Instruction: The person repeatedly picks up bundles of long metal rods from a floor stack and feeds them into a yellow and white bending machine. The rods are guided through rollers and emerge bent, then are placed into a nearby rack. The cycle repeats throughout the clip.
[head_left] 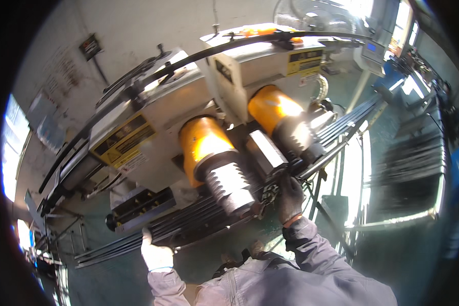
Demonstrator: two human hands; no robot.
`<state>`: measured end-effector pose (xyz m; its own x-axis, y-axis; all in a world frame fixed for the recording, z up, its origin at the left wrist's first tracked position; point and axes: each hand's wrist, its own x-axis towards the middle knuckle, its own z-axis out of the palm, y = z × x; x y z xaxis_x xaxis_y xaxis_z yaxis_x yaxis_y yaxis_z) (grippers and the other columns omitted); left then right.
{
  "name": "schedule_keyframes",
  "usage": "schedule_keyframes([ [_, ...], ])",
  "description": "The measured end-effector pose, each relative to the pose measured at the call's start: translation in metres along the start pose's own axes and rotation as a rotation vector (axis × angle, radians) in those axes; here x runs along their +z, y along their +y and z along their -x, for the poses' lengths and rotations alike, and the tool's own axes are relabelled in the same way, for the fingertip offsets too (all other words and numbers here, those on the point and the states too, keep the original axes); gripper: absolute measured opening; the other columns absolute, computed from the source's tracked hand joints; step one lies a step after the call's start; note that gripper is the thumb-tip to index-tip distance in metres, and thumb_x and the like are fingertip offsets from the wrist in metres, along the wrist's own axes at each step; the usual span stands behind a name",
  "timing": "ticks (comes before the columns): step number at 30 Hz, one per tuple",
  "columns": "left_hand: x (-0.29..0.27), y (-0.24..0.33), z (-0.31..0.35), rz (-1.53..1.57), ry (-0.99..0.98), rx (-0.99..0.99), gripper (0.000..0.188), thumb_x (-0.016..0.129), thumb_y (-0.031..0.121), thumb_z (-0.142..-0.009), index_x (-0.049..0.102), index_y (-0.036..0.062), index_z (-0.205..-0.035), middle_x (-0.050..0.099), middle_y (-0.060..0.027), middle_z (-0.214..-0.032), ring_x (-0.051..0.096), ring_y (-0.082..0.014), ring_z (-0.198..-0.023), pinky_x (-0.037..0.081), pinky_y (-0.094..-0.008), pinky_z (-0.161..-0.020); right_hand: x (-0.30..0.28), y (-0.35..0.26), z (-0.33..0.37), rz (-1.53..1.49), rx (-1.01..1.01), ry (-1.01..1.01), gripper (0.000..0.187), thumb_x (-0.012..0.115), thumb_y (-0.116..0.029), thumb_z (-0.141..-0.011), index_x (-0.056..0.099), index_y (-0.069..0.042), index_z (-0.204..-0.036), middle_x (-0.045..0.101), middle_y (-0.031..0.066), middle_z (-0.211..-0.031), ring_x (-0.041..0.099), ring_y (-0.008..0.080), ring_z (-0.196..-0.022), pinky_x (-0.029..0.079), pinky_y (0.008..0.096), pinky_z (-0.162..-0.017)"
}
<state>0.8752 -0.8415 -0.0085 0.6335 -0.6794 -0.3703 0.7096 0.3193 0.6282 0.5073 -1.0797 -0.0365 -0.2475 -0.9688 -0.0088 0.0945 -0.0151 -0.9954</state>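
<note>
A bundle of long, thin dark metal rods (194, 216) runs across in front of a large pale machine (176, 120). At the rods' left part, my left hand (157, 253), in a white glove, grips them with the thumb on top; its other fingers are partly hidden. My right hand (291, 200), in a dark glove, reaches in by the rods just below a pale rectangular block (268, 153); shadow hides its fingertips. Two orange cylinders (205, 140) (274, 104) with toothed metal ends (228, 183) stick out of the machine towards me, the nearer one between my hands.
A black curved bar (209, 51) spans the machine's top. A dark box with brass-coloured fittings (143, 206) sits low at left. At right stand a metal-framed rack (413, 217) and a control box with a small screen (371, 55). A fan (313, 19) is behind.
</note>
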Motion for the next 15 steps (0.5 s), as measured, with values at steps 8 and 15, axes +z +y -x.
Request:
schedule_keyframes([
  [8,-0.039,0.052,-0.002,0.051,0.173,0.036,0.034,0.071,0.041,-0.114,0.081,0.0112,-0.127,0.083,-0.0023,-0.097,0.049,-0.0139,-0.044,0.037,-0.0302,-0.043,-0.081,0.096,0.008,0.026,0.082,-0.080,0.038,0.063,-0.040,-0.117,0.076,-0.004,-0.121,0.073,0.0005,-0.103,0.063,0.0105,-0.090,0.048,0.0299,-0.076],
  [15,-0.167,0.184,-0.016,0.166,0.323,0.229,0.032,0.069,0.033,-0.115,0.079,0.0033,-0.121,0.083,-0.0103,-0.117,0.077,-0.0256,-0.098,0.060,-0.0363,-0.093,-0.201,0.217,0.096,0.408,0.438,-0.111,0.024,0.054,-0.015,-0.114,0.071,-0.004,-0.101,0.070,0.0047,-0.084,0.066,0.0173,-0.075,0.055,0.0329,-0.071],
])
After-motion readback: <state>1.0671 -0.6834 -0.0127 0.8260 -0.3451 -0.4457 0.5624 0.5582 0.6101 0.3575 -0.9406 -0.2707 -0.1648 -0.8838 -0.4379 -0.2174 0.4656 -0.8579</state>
